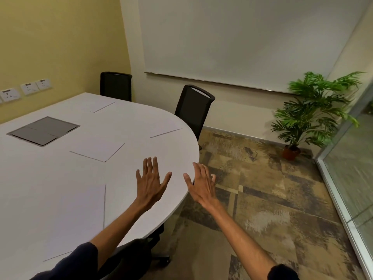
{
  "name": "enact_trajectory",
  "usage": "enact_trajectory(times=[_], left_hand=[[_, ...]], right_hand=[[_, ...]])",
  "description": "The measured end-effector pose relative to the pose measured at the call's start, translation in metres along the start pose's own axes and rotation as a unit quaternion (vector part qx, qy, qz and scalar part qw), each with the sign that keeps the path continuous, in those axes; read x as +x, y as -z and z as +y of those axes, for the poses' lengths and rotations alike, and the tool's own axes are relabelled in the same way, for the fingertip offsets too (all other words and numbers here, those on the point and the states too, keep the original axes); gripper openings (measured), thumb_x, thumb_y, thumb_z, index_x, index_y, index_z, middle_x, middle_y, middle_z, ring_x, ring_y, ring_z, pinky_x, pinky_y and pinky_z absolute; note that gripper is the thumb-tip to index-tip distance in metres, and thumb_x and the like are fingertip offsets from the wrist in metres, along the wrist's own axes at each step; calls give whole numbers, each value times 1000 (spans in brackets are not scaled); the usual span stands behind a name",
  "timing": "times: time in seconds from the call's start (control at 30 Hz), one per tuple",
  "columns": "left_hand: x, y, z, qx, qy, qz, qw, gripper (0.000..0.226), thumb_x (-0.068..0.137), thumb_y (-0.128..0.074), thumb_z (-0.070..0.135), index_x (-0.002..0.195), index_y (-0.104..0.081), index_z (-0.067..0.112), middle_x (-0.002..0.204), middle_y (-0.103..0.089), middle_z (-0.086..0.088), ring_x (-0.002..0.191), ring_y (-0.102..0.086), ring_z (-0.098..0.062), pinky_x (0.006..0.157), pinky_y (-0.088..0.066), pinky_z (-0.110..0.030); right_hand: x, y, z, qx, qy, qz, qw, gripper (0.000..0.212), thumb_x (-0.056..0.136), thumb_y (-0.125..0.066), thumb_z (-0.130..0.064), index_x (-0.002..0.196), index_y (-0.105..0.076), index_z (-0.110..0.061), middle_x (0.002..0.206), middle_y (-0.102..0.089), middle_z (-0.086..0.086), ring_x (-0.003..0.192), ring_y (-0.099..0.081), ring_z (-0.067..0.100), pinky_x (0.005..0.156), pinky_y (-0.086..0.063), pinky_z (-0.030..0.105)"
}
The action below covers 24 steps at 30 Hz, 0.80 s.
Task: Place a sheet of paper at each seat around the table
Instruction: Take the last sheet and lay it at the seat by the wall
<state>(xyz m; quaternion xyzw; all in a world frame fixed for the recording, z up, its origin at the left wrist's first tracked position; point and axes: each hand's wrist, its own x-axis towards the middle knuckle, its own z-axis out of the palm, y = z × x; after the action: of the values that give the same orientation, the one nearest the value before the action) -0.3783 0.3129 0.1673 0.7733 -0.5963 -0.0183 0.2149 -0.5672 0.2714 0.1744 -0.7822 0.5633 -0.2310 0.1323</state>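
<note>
Near sheet: long edge is seen running near-to-far on table | left hand, right hand: fingers are spread, released.

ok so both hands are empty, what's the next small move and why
Probably reach the left hand forward to the middle sheet and slide it toward the edge. The right hand is open and empty too, no paper stack shows, and that sheet lies well in from the rim of the table.

Green plant in red pot by glass wall. Big white board on far wall. Plugs on yellow wall. Patchy carpet.
</note>
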Motion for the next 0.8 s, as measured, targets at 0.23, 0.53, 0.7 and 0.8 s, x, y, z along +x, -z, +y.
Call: enact_trajectory(times=[0.23, 0.53, 0.7, 0.8], left_hand=[[69, -43, -20, -14, 110, 15, 994, 86, 91, -17, 70, 156, -1, 15, 164, 1, -10, 152, 1, -26, 121, -8, -54], [125, -54, -38, -1, 222, 27, 975, 76, 97, -26, 60, 154, -14, 11, 162, -18, -14, 150, -16, -27, 118, -20, -51], [152, -57, -61, 33, 295, 45, 954, 68, 97, -30, 56, 147, -29, 9, 150, -37, -13, 127, -49, -30, 98, -42, -46], [172, -68, -72, 44, 336, 54, 939, 64, 98, -31, 55, 144, -33, 11, 144, -42, -11, 123, -49, -29, 96, -42, -44]], right_hand=[[102, -36, 22, -6, 54, -66, 996, 66, 95, -25, -63, 148, -30, -23, 156, -32, 1, 145, -26, 21, 114, -15, 62], [225, -66, 8, -1, 126, -119, 985, 60, 98, -31, -55, 147, -34, -20, 154, -35, 3, 143, -28, 21, 112, -21, 55], [276, -103, -2, 19, 159, -162, 974, 58, 99, -36, -50, 146, -35, -17, 152, -37, 1, 142, -29, 19, 110, -26, 49], [311, -129, -3, 19, 177, -194, 965, 57, 99, -37, -48, 147, -35, -17, 153, -36, 1, 142, -27, 18, 110, -26, 48]])
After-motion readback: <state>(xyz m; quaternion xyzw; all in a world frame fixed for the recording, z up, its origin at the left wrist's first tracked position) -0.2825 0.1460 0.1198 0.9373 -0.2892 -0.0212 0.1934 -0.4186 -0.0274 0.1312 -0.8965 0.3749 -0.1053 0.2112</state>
